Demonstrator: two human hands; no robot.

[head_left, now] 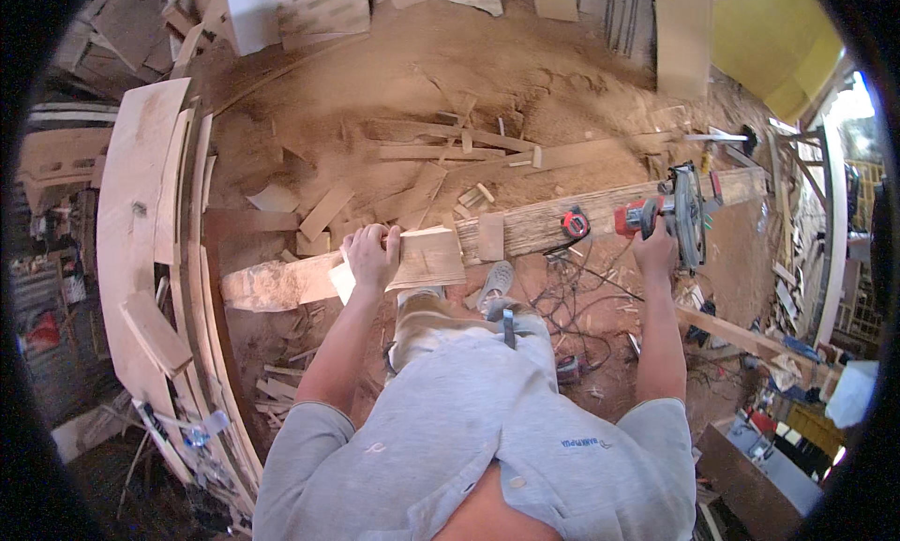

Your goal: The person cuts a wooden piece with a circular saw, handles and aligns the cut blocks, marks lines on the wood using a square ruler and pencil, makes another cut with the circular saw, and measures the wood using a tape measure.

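My left hand (pixel 372 253) is closed over the left end of a short, pale wooden board (pixel 429 259), which lies across a long, rough timber beam (pixel 534 217). My right hand (pixel 654 250) grips the handle of a red and black circular saw (pixel 690 217) at the beam's right part. The saw's blade side faces right; whether the blade touches wood is hidden. Between my hands, a small wooden block (pixel 490 237) sits on the beam beside the board. Further right along it rests a red and black tape measure (pixel 575 224).
Offcuts (pixel 441 152) and sawdust cover the ground beyond the beam. Tangled black cords (pixel 586 293) lie near my feet, beside a red and dark power tool (pixel 568 368). Long planks (pixel 141 203) stand at the left; a wooden rail (pixel 741 337) runs at the right.
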